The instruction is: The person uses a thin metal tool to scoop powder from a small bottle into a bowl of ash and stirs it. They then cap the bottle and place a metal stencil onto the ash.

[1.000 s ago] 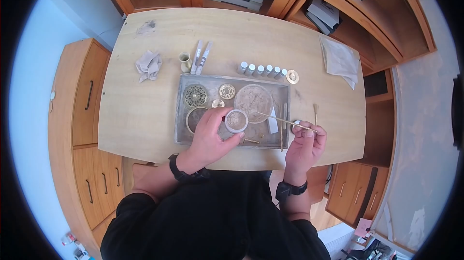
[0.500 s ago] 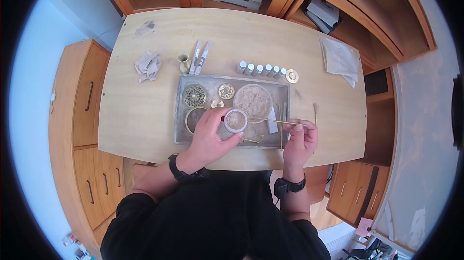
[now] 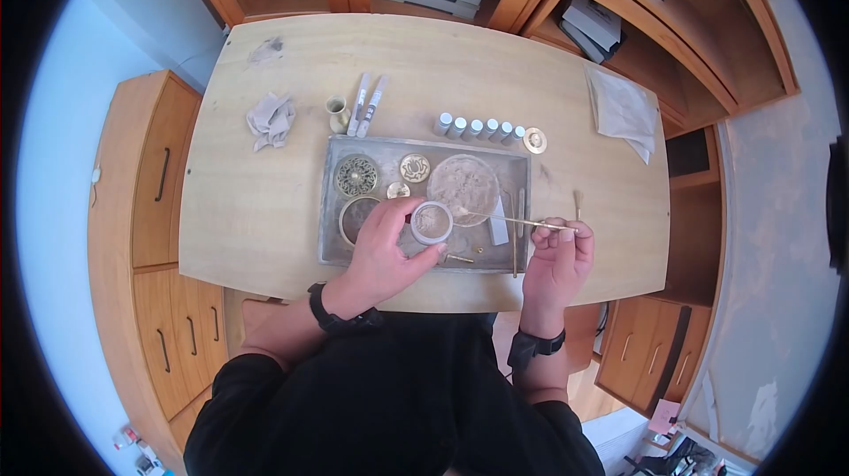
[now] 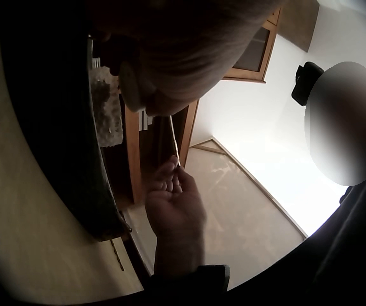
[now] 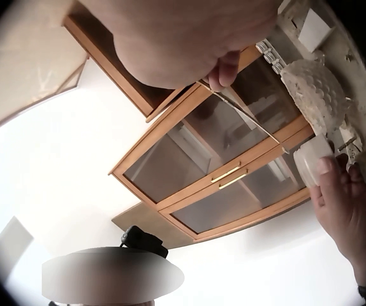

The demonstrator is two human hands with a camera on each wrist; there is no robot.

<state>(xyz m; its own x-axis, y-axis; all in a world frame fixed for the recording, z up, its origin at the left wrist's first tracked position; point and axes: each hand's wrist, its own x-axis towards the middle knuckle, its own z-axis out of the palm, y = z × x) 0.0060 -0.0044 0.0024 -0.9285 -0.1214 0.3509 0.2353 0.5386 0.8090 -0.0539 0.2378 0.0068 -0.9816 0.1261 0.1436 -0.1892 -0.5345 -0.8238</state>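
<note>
My left hand (image 3: 382,251) grips a small round white jar (image 3: 432,222), its open top showing light brown powder. Between the thumb and fingers of my right hand (image 3: 559,268) is the handle of a long thin brass spoon (image 3: 508,220). The spoon's small tip sits just right of the jar's rim in the head view. In the right wrist view the spoon (image 5: 247,115) slants down toward the jar (image 5: 312,160), with a gap between them. Behind the jar, a wide round dish (image 3: 462,180) of pale powder stands in the grey tray (image 3: 329,242).
The tray also holds a pierced brass lid (image 3: 356,176), a brass burner (image 3: 360,221) partly behind my left hand, a brass disc (image 3: 415,167) and a white card (image 3: 499,223). Several capped vials (image 3: 475,129) line its far side. A brush (image 3: 577,202) lies right of it.
My right hand first moved left, bringing the spoon tip to the jar's rim, then drew back to the right. The left hand and the jar have stayed in place.
</note>
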